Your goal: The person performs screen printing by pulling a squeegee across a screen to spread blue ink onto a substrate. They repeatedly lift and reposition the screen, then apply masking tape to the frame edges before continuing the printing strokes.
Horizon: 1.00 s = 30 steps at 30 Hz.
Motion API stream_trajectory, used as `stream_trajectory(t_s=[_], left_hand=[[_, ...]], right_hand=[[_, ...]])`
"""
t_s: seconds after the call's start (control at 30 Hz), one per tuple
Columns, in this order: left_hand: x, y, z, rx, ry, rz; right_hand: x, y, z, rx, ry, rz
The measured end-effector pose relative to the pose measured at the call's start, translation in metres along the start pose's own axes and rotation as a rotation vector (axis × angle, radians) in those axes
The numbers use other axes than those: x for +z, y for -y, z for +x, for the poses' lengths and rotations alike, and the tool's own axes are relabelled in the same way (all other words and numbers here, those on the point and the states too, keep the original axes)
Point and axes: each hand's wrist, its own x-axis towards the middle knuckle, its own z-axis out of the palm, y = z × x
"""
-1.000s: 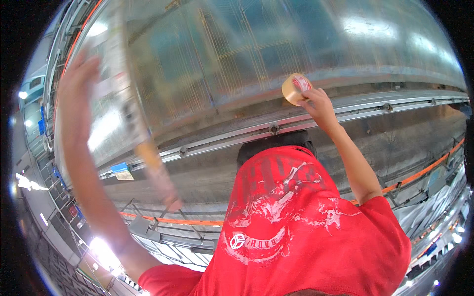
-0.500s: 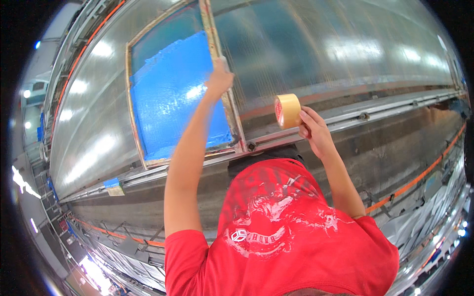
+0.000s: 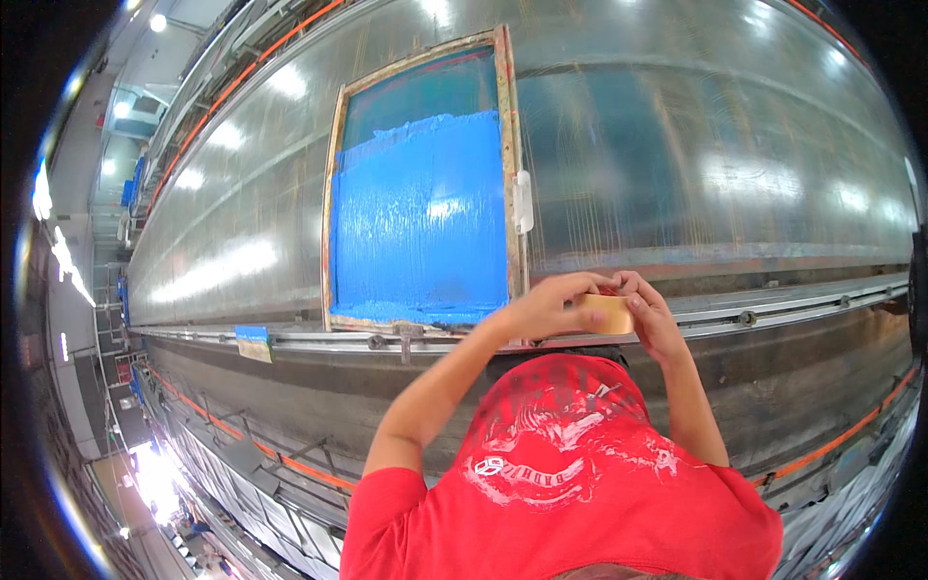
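Observation:
Close in front of my body, both hands are around a roll of tan packing tape (image 3: 611,316). My left hand (image 3: 555,307) curls over the roll's left side and top, its fingers closed on it. From the right, my right hand (image 3: 650,314) grips the roll's other side with bent fingers. Left of the hands, a wooden-framed printing screen (image 3: 515,145) lies on the long table. Glossy blue ink (image 3: 420,217) covers most of its mesh; the far strip shows dark green. On the frame's right side sits a small white piece (image 3: 523,201).
A long, shiny table (image 3: 667,174) stretches left and right. Along its near edge runs a metal rail (image 3: 754,317) with bolts. A small blue-and-tan tag (image 3: 254,343) hangs from the rail at left. An orange strip (image 3: 251,440) runs lower, behind me.
My left hand has left the screen frame's right side and come to the tape roll. The right hand has brought the roll lower, near my body. The white piece now shows on the frame.

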Motion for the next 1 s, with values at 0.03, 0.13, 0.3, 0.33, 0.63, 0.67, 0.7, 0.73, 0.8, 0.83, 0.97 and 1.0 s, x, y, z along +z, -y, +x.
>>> stream_trajectory(t_s=[0.03,0.13,0.3,0.33,0.63,0.67,0.7,0.73,0.8,0.83,0.97,1.0], left_hand=[[0.001,-0.008,-0.007,-0.073,0.002,0.105],[0.001,-0.011,-0.021,-0.068,-0.08,0.356],[0.018,-0.01,-0.053,-0.129,-0.146,0.539],[0.023,-0.007,-0.059,-0.121,-0.139,0.526],[0.075,-0.017,-0.139,-0.255,-0.586,0.419],[0.078,-0.022,-0.156,-0.296,-0.67,0.395],[0.079,-0.026,-0.174,-0.332,-0.752,0.37],[0.08,-0.027,-0.195,-0.475,-0.808,0.378],[0.085,-0.026,-0.243,-0.61,-0.994,0.338],[0.092,-0.023,-0.266,-0.596,-1.121,0.297],[0.159,-0.019,-0.336,-0.509,-1.442,0.267],[0.177,-0.022,-0.35,-0.549,-1.535,0.21]], right_hand=[[-0.002,-0.003,0.006,-0.024,-0.028,-0.028],[0.004,-0.001,0.017,0.126,0.018,0.013],[0.011,-0.006,0.032,0.335,0.189,-0.121],[0.012,-0.012,0.03,0.343,0.181,-0.145],[0.033,-0.003,0.045,0.545,0.333,-0.155],[0.037,-0.004,0.056,0.506,0.366,-0.211],[0.046,-0.003,0.065,0.462,0.4,-0.265],[0.057,0.001,0.072,0.366,0.438,-0.397],[0.079,0.0,0.088,0.266,0.417,-0.422],[0.092,-0.002,0.093,0.211,0.403,-0.426],[0.155,-0.034,0.071,0.359,0.611,-0.485],[0.168,-0.045,0.061,0.402,0.68,-0.455]])
